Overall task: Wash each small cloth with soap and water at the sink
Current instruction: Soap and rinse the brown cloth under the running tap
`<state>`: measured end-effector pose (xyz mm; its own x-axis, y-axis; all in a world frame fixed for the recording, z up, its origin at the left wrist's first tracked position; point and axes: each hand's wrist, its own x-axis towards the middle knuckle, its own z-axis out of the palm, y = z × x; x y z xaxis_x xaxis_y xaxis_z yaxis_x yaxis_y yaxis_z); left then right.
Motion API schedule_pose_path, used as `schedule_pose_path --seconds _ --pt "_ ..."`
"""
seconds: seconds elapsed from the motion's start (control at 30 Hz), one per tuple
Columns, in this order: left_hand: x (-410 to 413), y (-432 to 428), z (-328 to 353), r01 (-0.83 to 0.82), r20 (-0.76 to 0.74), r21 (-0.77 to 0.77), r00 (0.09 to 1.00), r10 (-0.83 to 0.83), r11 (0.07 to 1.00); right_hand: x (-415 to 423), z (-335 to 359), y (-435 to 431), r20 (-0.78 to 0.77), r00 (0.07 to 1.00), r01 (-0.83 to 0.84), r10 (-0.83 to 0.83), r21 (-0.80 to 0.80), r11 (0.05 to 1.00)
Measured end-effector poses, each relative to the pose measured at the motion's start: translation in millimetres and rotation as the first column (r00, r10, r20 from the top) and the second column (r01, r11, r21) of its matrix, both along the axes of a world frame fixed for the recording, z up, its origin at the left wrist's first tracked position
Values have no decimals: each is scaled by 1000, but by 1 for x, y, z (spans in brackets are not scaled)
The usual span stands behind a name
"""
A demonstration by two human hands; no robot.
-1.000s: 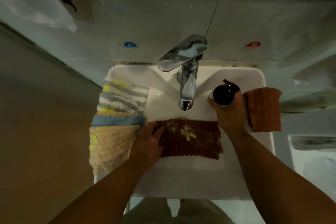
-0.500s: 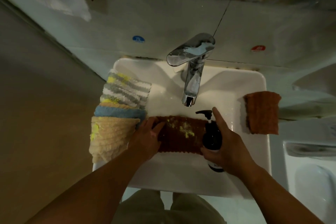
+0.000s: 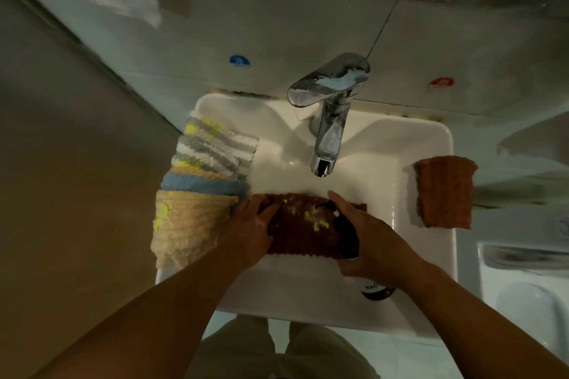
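**Soap Time for the Brown Cloth**

The brown cloth (image 3: 301, 232) lies flat in the sink (image 3: 425, 144), just in front of the tap (image 3: 327, 138). It has yellow spots on it. The left hand (image 3: 249, 231) grips the cloth's left edge to hold it down. The right hand (image 3: 374, 243) wraps round the soap bottle (image 3: 347, 235), with one finger on top of the pump. The bottle leans over the cloth.

This looks like the soap step. Next, the finger should push the pump so soap lands on the spots. Then the bottle must go aside, so both hands can rub. A pile (image 3: 203, 188) of cloths sits on the left rim, likely waiting for a wash. An orange cloth (image 3: 443, 194) lies on the right rim.
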<state>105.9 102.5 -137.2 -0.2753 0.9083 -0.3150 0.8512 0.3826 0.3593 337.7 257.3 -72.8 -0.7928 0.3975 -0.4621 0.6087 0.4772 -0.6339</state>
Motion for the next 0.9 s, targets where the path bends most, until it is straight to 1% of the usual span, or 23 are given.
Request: schedule_pose_path --seconds 0.27,0.57,0.73,0.9 --pt "-1 0 0 13 -11 -10 1000 -13 1000 -5 -6 -2 6 1000 -10 10 -19 1000" --pt "-1 2 3 1 -1 -11 1000 -1 1000 -2 -13 -9 -41 999 23 -22 18 1000" --pt "-1 2 5 19 -3 -27 1000 -19 999 1 -14 -11 6 1000 -31 31 77 997" --pt "-1 2 6 20 -17 -26 1000 -21 999 -1 -14 -9 -55 998 45 -40 91 995"
